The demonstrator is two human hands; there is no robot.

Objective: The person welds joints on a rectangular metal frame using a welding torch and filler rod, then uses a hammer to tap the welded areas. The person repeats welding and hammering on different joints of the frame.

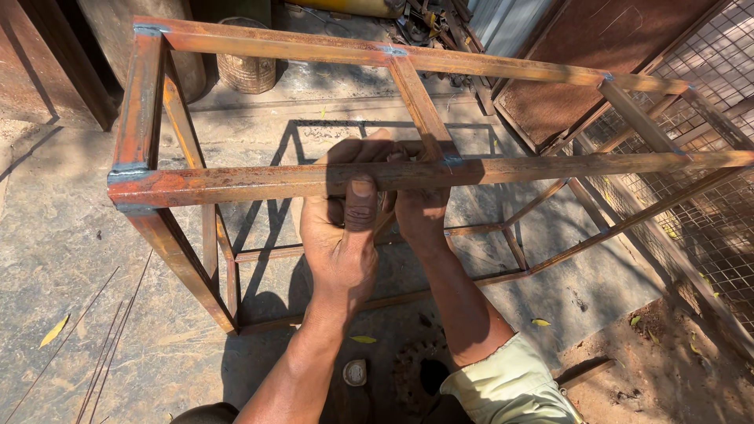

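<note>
A rusty welded frame [236, 182] of square steel tube stands on a concrete floor in front of me. My left hand [343, 224] is wrapped over the frame's near top bar, thumb pressed on its front face. Pressed against it on the right, my right hand [420, 213] reaches up behind the same bar, just below the welded joint [452, 161] where a cross bar meets it. Something small may sit between the two hands, but the bar and fingers hide it.
Wire mesh panels [707, 212] lean at the right. Thin steel rods [102, 345] lie on the floor at the lower left. A rusty drum [247, 71] stands at the back. A small round tin [355, 372] and a gear-like disc [424, 369] lie near my feet.
</note>
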